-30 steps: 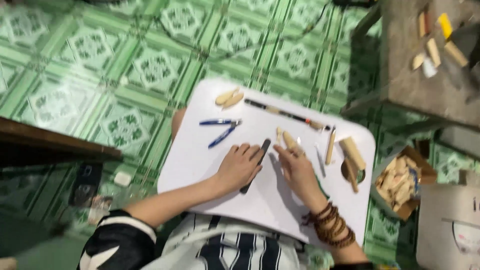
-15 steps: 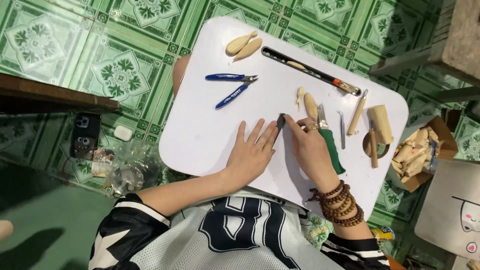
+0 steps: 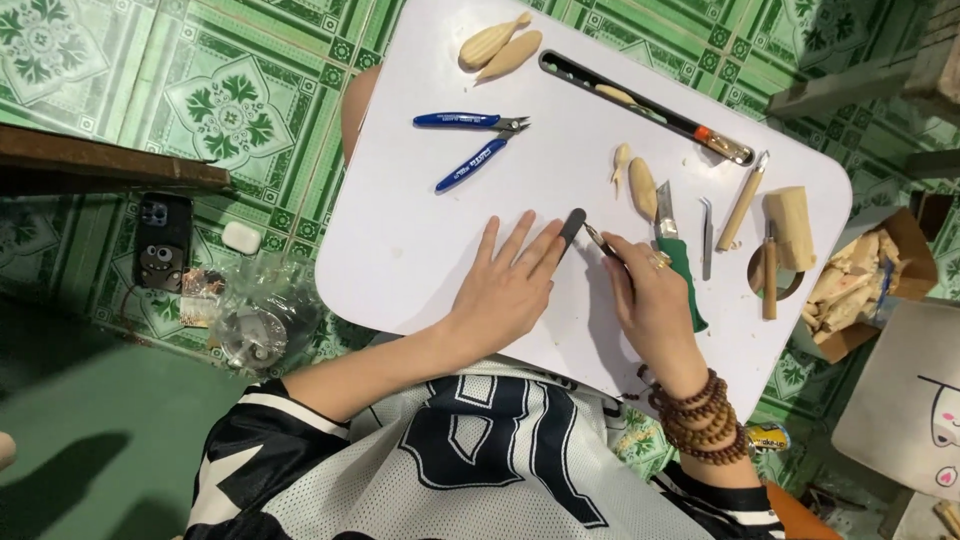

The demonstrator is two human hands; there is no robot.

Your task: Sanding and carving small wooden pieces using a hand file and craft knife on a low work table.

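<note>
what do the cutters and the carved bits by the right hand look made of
Cutters: bare grey metal jaws, glossy blue handles, probably plastic or rubber sleeves. Carved bits: pale, matte, unfinished wood by the look, the same tan as the block nearby.

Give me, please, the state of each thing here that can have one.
left hand: flat on white tray table, fingers spread
right hand: pinching thin tool
blue cutters: handles apart
green-handled knife: lying, blade bare
cardboard box: open, holding wood pieces
</note>
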